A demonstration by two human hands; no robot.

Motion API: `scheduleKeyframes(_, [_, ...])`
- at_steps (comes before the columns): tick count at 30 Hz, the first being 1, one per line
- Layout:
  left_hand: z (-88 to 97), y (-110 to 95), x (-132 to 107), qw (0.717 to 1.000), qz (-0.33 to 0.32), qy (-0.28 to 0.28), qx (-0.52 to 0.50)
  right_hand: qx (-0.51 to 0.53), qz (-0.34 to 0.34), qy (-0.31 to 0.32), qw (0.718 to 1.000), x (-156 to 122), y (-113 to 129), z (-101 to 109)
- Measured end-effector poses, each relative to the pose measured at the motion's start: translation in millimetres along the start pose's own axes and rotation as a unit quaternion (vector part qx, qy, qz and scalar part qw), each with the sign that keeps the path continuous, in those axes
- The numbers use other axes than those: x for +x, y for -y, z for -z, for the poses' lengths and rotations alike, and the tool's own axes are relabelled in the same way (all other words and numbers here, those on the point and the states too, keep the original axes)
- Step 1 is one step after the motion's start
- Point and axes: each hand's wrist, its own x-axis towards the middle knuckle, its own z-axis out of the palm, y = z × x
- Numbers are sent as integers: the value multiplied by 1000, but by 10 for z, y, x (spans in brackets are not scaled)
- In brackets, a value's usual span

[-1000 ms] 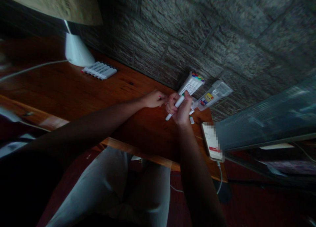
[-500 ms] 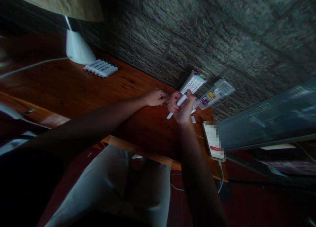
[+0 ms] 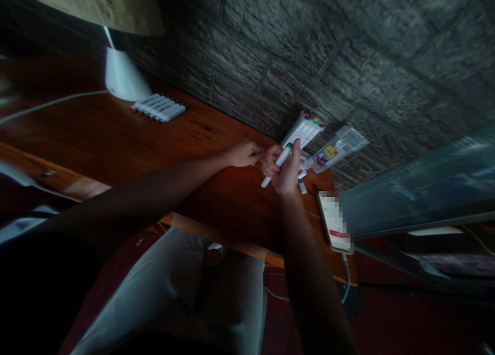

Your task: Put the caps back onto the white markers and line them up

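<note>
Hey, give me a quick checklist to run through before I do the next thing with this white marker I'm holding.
1. Grip: right hand wrapped round the white marker: ok.
2. Marker ends capped: cannot tell, too dark.
3. Left hand free: cannot tell; it is curled beside the right, with a red speck at its fingertips.
4. Marker pack close: ok, it leans at the wall just behind the hands.
5. Phone apart from the hands: ok, it lies on the desk to the right.
</note>
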Motion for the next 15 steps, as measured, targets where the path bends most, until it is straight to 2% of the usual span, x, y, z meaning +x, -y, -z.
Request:
scheduleKeyframes(6, [1,4,2,1000,4,0,13,26,31,16,999,-5,-1,-20])
scheduleKeyframes(15, [-12,42,4,1000,-4,-5,11,3,25,11,1000,2,17,-35])
